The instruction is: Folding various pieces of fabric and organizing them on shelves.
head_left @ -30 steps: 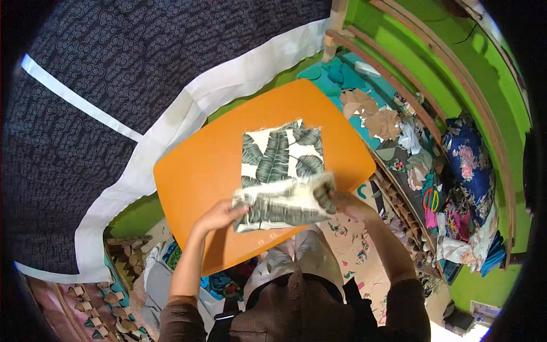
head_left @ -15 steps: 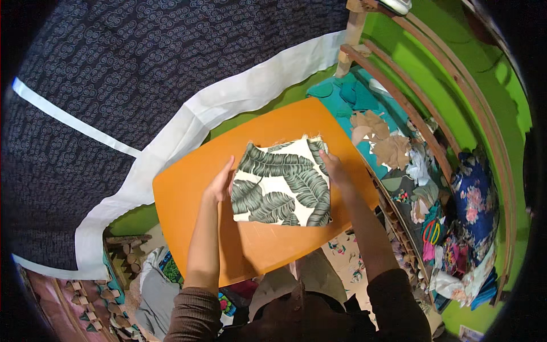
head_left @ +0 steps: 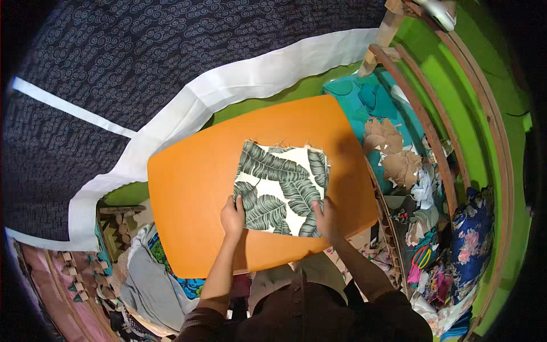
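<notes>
A squarish piece of white fabric with green leaf print (head_left: 282, 185) is in front of me over the orange tabletop (head_left: 188, 188). Loose threads fray along its far edge, and layers show at its far right corner. My left hand (head_left: 232, 218) grips the near left edge, thumb on top. On the near right edge, my right hand (head_left: 325, 219) pinches it the same way. The fingers beneath the cloth are hidden.
Right of the table, a wooden-railed rack holds teal cloth (head_left: 370, 100), brown scraps (head_left: 401, 168), yellow-handled scissors (head_left: 421, 256) and a blue floral bundle (head_left: 473, 245). A dark patterned cloth with white border (head_left: 239, 80) hangs at the far left. Grey cloth (head_left: 151, 279) lies at near left.
Both hands have moved down the sides of the leaf-print fabric toward its near corners. The fabric now lies a little nearer me, and the view has shifted slightly.
</notes>
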The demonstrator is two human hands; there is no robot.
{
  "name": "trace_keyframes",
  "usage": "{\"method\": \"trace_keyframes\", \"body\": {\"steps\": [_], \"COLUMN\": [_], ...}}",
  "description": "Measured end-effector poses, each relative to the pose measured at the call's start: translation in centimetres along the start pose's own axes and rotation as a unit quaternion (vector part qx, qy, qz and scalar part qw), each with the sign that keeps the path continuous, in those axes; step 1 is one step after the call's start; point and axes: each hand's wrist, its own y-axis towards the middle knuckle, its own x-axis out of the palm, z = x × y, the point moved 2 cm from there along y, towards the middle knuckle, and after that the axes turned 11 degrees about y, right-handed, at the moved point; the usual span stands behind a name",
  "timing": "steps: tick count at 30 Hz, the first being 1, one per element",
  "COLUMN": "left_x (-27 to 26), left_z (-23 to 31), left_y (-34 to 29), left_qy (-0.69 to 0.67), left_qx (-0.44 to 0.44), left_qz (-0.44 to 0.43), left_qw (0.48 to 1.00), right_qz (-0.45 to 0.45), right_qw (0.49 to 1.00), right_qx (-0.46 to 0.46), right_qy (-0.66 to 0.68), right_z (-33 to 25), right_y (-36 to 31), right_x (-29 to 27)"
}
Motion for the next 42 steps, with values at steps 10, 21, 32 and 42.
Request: {"method": "trace_keyframes", "body": {"steps": [10, 21, 32, 42], "left_x": [0.2, 4.9, 4.2, 3.4], "left_z": [-1.2, 7.3, 4.1, 0.2], "left_y": [-0.4, -4.8, -3.2, 2.6], "left_qy": [0.086, 0.17, 0.243, 0.247], "left_qx": [-0.08, 0.278, 0.174, 0.283], "left_qz": [-0.091, 0.033, 0.01, 0.005], "left_qw": [0.989, 0.945, 0.954, 0.927], "right_qz": [0.017, -0.056, -0.021, 0.176], "right_qw": [0.99, 0.93, 0.927, 0.973], "right_qx": [0.022, -0.163, -0.15, 0.149], "right_qy": [-0.14, -0.325, -0.343, 0.022], "right_z": [0.3, -2.7, -0.9, 3.0], "right_y": [0.7, 1.1, 1.1, 2.2], "right_x": [-0.3, 4.3, 4.4, 4.2]}}
